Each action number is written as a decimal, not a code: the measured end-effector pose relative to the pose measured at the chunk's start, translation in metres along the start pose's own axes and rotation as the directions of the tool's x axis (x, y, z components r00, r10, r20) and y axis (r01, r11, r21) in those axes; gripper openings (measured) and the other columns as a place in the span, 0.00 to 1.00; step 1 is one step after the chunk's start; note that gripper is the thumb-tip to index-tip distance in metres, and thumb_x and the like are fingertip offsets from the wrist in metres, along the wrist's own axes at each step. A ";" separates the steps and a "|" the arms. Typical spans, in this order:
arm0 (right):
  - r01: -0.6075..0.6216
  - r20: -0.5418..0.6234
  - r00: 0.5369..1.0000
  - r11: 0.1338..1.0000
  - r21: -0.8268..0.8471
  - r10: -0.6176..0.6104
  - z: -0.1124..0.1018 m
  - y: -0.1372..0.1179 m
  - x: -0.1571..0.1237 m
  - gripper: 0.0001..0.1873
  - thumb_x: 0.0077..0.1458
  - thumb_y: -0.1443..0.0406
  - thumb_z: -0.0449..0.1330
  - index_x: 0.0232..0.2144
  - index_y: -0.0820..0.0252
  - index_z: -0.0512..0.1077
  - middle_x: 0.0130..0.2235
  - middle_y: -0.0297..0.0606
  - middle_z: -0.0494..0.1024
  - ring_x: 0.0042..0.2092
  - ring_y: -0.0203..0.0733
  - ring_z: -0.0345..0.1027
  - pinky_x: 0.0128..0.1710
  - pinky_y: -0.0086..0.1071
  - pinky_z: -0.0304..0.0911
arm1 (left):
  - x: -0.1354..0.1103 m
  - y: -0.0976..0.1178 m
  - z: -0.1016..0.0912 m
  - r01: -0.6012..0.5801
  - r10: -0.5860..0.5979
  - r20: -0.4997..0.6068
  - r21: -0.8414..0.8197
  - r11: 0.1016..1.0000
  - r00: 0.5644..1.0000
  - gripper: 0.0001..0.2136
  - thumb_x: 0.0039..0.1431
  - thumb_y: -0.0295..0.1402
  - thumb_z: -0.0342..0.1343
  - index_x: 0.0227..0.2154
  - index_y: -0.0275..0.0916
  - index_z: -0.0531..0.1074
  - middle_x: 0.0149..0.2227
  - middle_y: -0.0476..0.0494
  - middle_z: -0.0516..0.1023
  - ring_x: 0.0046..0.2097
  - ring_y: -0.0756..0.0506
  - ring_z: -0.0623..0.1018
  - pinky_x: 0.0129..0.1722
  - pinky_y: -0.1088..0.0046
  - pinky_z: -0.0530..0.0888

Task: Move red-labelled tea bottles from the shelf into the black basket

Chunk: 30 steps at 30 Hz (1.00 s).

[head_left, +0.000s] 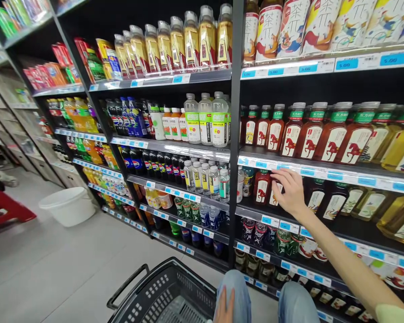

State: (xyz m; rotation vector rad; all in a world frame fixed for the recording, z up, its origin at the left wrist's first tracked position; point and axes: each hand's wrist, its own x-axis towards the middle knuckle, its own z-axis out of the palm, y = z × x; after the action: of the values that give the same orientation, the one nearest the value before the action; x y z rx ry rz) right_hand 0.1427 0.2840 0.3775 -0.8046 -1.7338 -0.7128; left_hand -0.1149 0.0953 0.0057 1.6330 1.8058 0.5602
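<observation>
My right hand (pixel 291 192) reaches into a middle shelf, fingers spread and open, touching a red tea bottle with a horse label (pixel 275 194). Another red tea bottle (pixel 261 186) stands just left of it. Only the fingertips of my left hand (pixel 225 307) show at the bottom edge, lying flat on my knee in blue jeans, holding nothing. A black plastic shopping basket (pixel 161 294) sits on the floor in front of my knees, with nothing visible inside.
Black shelving (pixel 236 134) full of drink bottles runs from left to right, with blue price tags (pixel 308 172) on the shelf edges. A white tub (pixel 68 205) and a red stool (pixel 6 207) stand on the grey tiled floor at left.
</observation>
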 end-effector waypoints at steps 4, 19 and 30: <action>0.040 0.151 0.988 0.998 -0.058 -0.031 0.022 0.011 0.031 0.09 0.66 0.67 0.57 0.45 0.59 0.76 0.48 0.42 0.83 0.52 0.51 0.71 0.53 0.46 0.62 | 0.058 0.101 -0.102 -0.496 0.438 -0.380 -0.066 0.866 0.815 0.24 0.69 0.35 0.49 0.67 0.43 0.67 0.73 0.36 0.61 0.73 0.39 0.63 0.73 0.51 0.62; -0.106 0.426 0.895 0.991 -0.081 0.131 0.066 0.020 0.150 0.18 0.67 0.67 0.49 0.53 0.60 0.73 0.52 0.47 0.80 0.56 0.54 0.68 0.49 0.42 0.64 | 0.261 0.326 -0.260 -0.642 0.688 -0.725 0.521 0.563 0.015 0.23 0.74 0.30 0.42 0.66 0.35 0.68 0.74 0.29 0.58 0.76 0.37 0.56 0.71 0.51 0.62; -0.303 0.493 0.803 0.942 -0.147 0.335 0.197 0.037 0.249 0.23 0.68 0.65 0.51 0.63 0.62 0.67 0.61 0.59 0.71 0.62 0.63 0.58 0.58 0.50 0.58 | 0.277 0.312 -0.264 -0.540 0.697 -0.706 0.638 0.549 -0.127 0.24 0.68 0.27 0.45 0.63 0.37 0.74 0.72 0.30 0.63 0.72 0.37 0.65 0.64 0.55 0.68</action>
State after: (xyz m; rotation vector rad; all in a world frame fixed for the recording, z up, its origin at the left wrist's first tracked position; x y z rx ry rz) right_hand 0.0065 0.5040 0.5649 -1.3911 -1.9753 -0.3313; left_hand -0.0840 0.4384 0.3599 2.5448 1.4544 2.4573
